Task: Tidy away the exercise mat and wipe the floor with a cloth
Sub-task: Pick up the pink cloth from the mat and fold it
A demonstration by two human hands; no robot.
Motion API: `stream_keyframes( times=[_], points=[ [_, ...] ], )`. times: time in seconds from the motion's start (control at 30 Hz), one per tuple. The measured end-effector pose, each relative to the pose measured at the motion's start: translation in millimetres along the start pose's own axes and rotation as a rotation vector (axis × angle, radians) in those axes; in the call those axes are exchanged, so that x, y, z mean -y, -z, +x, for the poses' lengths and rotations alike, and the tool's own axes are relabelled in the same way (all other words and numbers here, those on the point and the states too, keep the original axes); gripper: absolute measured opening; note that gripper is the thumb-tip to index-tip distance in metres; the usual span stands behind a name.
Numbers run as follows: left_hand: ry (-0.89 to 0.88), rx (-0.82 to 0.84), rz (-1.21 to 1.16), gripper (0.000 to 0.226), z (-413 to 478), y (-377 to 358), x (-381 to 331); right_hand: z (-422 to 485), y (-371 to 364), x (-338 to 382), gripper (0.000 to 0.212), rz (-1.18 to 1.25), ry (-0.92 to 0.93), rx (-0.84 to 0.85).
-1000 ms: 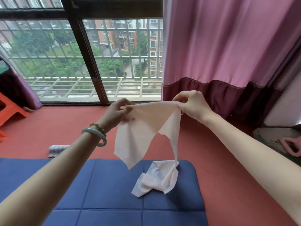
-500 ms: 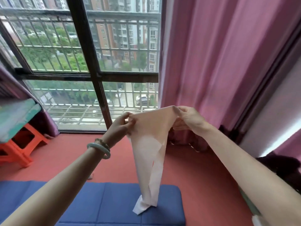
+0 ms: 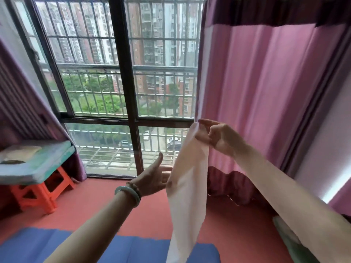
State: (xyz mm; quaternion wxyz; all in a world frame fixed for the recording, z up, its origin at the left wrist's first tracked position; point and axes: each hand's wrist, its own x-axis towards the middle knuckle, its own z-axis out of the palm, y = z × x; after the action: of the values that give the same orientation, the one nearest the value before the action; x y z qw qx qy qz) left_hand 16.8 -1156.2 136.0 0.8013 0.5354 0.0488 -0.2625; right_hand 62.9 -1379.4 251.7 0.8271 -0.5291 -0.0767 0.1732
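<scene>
A pale pink cloth point(image 3: 188, 190) hangs down in a long strip in front of me. My right hand point(image 3: 218, 139) pinches its top corner, raised in front of the curtain. Lower down, my left hand point(image 3: 153, 177) is spread with straight fingers and thumb up, its fingertips behind or against the cloth's left edge. A blue exercise mat point(image 3: 133, 249) lies flat on the red floor point(image 3: 152, 215) along the bottom of the view. The cloth's lower end runs out of the frame over the mat.
A barred window point(image 3: 129, 88) fills the wall ahead. A pink curtain point(image 3: 266, 101) hangs at the right. At the left an orange plastic stool point(image 3: 38, 194) stands under a green-edged board point(image 3: 34, 162). A greenish object point(image 3: 292, 242) shows at the lower right.
My left hand has let go of the cloth's top edge and dropped lower, opening out. My right hand has lifted the cloth higher, so it hangs as one strip. The view has tilted upward.
</scene>
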Motion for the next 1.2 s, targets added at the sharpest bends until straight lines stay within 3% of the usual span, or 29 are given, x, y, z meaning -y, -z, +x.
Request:
stream_keyframes(
  times=[0.17,0.33,0.47,0.57,0.67,0.87,1.0,1.07,1.2],
  points=[
    [0.035,0.152,-0.044,0.084,-9,-18,24,-18,-24,-8,0.042,0.015,-0.005,-0.053],
    [-0.131,0.13,-0.115,0.079,-13,-48,8,-31,-25,-11,0.04,0.011,-0.054,-0.102],
    [-0.167,0.062,-0.16,0.05,-8,-50,-3,-38,-11,-19,0.024,-0.13,-0.062,-0.232],
    [-0.237,-0.11,-0.066,0.015,-9,-51,-5,-42,6,-25,0.019,-0.167,-0.043,-0.404],
    [-0.312,-0.271,0.047,0.016,-14,-50,-12,-49,22,-29,0.02,-0.227,-0.086,-0.485],
    [-0.413,-0.349,0.157,0.019,-13,-59,-45,-45,37,-21,0.021,-0.181,-0.105,-0.438],
    [-0.43,-0.331,0.295,0.03,-6,-68,-61,-37,48,-20,0.008,-0.121,-0.362,-0.37],
    [-0.463,-0.3,0.301,0.027,-4,-72,-65,-31,56,-26,0.015,-0.056,-0.479,-0.286],
    [-0.54,-0.205,0.262,0.025,-6,-72,-70,-14,55,-39,0.022,-0.033,-0.528,-0.182]
  ],
)
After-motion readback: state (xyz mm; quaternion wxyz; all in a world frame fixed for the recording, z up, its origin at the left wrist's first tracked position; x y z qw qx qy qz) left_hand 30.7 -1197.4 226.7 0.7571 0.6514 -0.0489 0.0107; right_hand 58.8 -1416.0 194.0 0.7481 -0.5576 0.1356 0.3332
